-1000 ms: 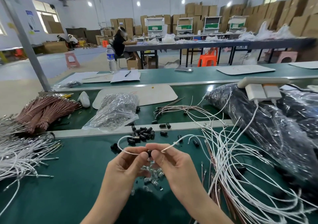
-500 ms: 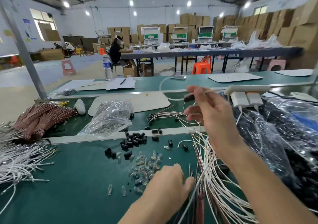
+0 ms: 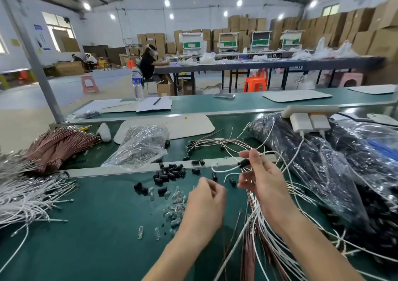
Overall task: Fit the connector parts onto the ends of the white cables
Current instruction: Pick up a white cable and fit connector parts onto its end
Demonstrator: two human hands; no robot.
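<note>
1. The green workbench (image 3: 97, 226) is carrying all the stock. A black bundle wrapped in clear film (image 3: 323, 162) is lying at 2 o'clock, and a heap of white leads (image 3: 25, 196) is lying at 9 o'clock.
2. A loose white cable bundle (image 3: 258, 233), mixed with brown leads, is fanning out at 5 o'clock under the right forearm.
3. A clear bag of small parts (image 3: 140, 149) is sitting at 11 o'clock, beyond the bench rail.
4. The right hand (image 3: 265, 183) is working at 1 o'clock, having come down from the high reach of half a second ago. It is pinching a white cable (image 3: 226, 168) between thumb and forefinger, and the free end is trailing off toward 9 o'clock, clear of the bench.
5. The left hand (image 3: 206, 203) is moving at 6 o'clock, having left the cable bundle for the parts area. Its fingers are curling, but motion blur is preventing any finding on whether they are holding a part.
6. The black connector parts (image 3: 170, 171) are lying heaped at 11 o'clock of the left hand, and the clear parts (image 3: 175, 207) are lying just beside its knuckles at 9 o'clock.
7. A black connector part (image 3: 244, 163) is sitting on the held cable at the right fingertips.
8. Assessment: the two-handed pinch of a second ago is no longer in place. One end appears fitted, and the hands are probably setting up the next fitting.
</note>
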